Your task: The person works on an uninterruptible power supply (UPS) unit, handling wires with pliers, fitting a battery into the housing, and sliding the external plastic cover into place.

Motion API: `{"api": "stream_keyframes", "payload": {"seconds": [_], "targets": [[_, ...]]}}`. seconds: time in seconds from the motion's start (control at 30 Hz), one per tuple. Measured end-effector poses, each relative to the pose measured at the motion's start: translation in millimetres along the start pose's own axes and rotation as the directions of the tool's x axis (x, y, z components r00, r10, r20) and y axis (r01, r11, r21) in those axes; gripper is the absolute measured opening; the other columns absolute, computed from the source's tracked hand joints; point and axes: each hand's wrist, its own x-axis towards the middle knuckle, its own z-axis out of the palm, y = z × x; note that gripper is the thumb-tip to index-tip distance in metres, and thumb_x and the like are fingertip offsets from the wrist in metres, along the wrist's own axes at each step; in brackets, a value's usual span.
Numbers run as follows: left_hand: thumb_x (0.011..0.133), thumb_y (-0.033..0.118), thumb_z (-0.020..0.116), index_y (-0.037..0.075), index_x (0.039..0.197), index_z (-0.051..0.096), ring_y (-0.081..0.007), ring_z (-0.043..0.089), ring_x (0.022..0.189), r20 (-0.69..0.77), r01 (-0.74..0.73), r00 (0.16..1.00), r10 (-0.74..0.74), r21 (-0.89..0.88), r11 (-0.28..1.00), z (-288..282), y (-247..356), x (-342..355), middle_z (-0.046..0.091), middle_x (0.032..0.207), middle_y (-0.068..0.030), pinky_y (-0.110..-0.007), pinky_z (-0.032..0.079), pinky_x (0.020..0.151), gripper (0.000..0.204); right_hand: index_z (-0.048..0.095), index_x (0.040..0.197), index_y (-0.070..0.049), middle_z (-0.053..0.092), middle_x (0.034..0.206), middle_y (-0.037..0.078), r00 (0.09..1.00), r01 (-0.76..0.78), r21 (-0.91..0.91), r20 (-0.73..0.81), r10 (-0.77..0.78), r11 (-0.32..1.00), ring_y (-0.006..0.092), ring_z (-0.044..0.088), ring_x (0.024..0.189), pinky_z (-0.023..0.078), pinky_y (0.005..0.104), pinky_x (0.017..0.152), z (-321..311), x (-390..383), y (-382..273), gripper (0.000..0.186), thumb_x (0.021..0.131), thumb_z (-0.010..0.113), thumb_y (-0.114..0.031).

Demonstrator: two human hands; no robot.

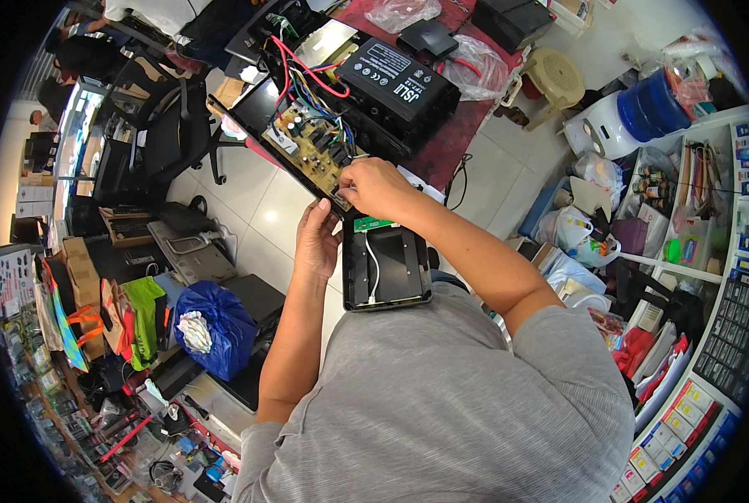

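The tan circuit board (314, 147), populated with components and fed by red, blue and yellow wires (307, 80), lies tilted in an opened black casing (261, 109) at the edge of a red-covered table (450, 138). The right hand (374, 186) is closed in a pinch on the board's near corner. The left hand (317, 241) supports the casing from below, fingers curled against its underside. A black battery block (400, 84) sits just beside the board. A black open tray (385, 267) with a white cable and small green board rests on the person's lap, near both hands
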Motion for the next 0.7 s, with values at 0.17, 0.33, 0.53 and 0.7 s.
{"api": "stream_keyframes", "payload": {"seconds": [0.17, 0.33, 0.53, 0.7], "targets": [[0.085, 0.049, 0.073, 0.014, 0.117, 0.064, -0.0184, 0.058, 0.111, 0.011, -0.008, 1.000, 0.008, 0.026, 1.000, -11, -6, 6, 0.069, 0.113, 0.0009, -0.046, 0.044, 0.094, 0.048, 0.073, 0.089, -0.003, 0.069, 0.089, 0.018, 0.999, -0.014, -0.021, 0.030, 0.015, 1.000, 0.0369, 0.067, 0.090, 0.053, 0.0462, 0.080, -4, 0, -3, 0.017, 0.082, 0.074, -0.018], [0.085, 0.049, 0.074, 0.013, 0.118, 0.064, -0.0174, 0.059, 0.109, 0.033, -0.020, 0.999, 0.019, 0.025, 0.999, -10, -6, 6, 0.069, 0.113, 0.0004, -0.045, 0.046, 0.091, 0.049, 0.074, 0.089, -0.003, 0.070, 0.089, 0.018, 0.997, -0.043, -0.049, 0.069, 0.046, 0.998, 0.0375, 0.068, 0.090, 0.053, 0.0468, 0.081, -5, 2, -5, 0.017, 0.082, 0.073, -0.019], [0.084, 0.040, 0.078, 0.009, 0.121, 0.055, -0.0107, 0.054, 0.092, 0.023, -0.007, 1.000, 0.007, -0.017, 1.000, -1, 0, 1, 0.062, 0.100, 0.0030, -0.041, 0.047, 0.086, 0.053, 0.075, 0.086, -0.003, 0.071, 0.087, 0.020, 0.998, -0.036, -0.042, 0.052, 0.038, 0.998, 0.0390, 0.069, 0.087, 0.054, 0.0478, 0.080, -5, 3, -6, 0.015, 0.081, 0.071, -0.017], [0.085, 0.040, 0.078, 0.008, 0.121, 0.055, -0.0100, 0.054, 0.090, 0.021, -0.014, 1.000, 0.015, -0.023, 1.000, -3, -1, 2, 0.061, 0.099, 0.0038, -0.042, 0.047, 0.086, 0.054, 0.074, 0.084, -0.002, 0.071, 0.086, 0.021, 0.998, -0.040, -0.059, 0.054, 0.043, 0.997, 0.0393, 0.069, 0.085, 0.055, 0.0484, 0.079, -5, 3, -9, 0.015, 0.079, 0.071, -0.017]]}}
